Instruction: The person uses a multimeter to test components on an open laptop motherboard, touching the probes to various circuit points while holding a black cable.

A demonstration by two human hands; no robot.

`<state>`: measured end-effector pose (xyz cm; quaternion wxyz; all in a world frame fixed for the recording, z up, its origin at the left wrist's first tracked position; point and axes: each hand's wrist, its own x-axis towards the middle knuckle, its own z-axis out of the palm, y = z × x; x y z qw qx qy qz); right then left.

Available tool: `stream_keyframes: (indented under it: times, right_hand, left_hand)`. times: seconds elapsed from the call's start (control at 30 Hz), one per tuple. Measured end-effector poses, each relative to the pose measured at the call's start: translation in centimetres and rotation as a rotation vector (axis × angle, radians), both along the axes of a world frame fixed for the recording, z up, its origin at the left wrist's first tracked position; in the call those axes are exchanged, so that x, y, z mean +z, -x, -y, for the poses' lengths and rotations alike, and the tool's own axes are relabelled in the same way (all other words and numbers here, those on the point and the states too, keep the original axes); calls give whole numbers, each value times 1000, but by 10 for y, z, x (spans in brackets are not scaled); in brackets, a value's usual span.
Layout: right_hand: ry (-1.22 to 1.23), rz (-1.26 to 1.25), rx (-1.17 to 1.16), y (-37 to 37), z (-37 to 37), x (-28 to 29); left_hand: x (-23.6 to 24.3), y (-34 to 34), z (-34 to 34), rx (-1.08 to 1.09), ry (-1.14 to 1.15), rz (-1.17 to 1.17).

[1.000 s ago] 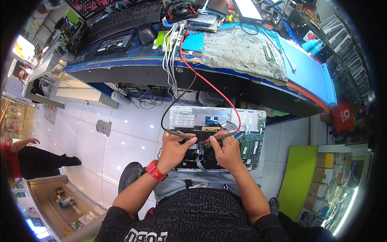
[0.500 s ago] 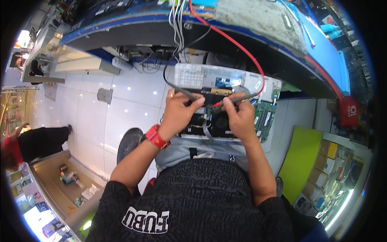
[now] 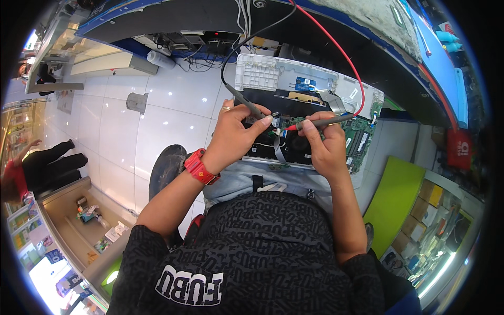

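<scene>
An opened laptop chassis rests on my lap, its green circuit board bared at the right and a round fan near the middle. My left hand pinches a black test probe, whose tip points at the board's middle. Pinched in my right hand is a red-tipped test probe, its tip close to the other one. Whether either tip touches metal is too small to tell. A red watch is on my left wrist.
Black and red leads run up to the workbench ahead. White cables hang over its edge. A green panel and a lit display case stand at the right. At the far left is another person, near an open drawer-like counter.
My view has shifted, so the laptop shows more fully and the bench sits higher. Both probe tips have come nearer the middle of the board. The other person's legs have parted.
</scene>
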<state>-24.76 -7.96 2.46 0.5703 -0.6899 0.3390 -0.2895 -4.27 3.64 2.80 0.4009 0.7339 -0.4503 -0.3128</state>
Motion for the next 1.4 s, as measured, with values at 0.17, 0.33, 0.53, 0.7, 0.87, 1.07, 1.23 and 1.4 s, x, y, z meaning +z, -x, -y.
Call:
stream_keyframes:
  times: [0.17, 0.33, 0.53, 0.7, 0.87, 1.07, 1.23, 1.4]
  right_hand:
    - [147, -95, 100, -6, -3, 0]
    - [306, -137, 142, -5, -3, 0]
    - [460, -150, 212, -3, 3, -1]
    - [504, -140, 197, -1, 2, -8]
    - [474, -85, 157, 0, 1, -18]
    - [447, -90, 114, -1, 1, -15]
    - [479, -80, 95, -2, 2, -14]
    - [490, -85, 76, -2, 2, -16]
  left_hand:
    - [2, 0, 1, 22, -3, -51]
    - [3, 0, 3, 19, 12, -56]
    - [6, 0, 4, 3, -20, -68]
    - [4, 4, 4, -58, 41, -64]
    - [-3, 6, 3, -56, 53, 50]
    - [-4, 12, -2, 13, 1, -46]
    - [-3, 24, -9, 101, -46, -17]
    - [-7, 31, -11, 183, 4, 4]
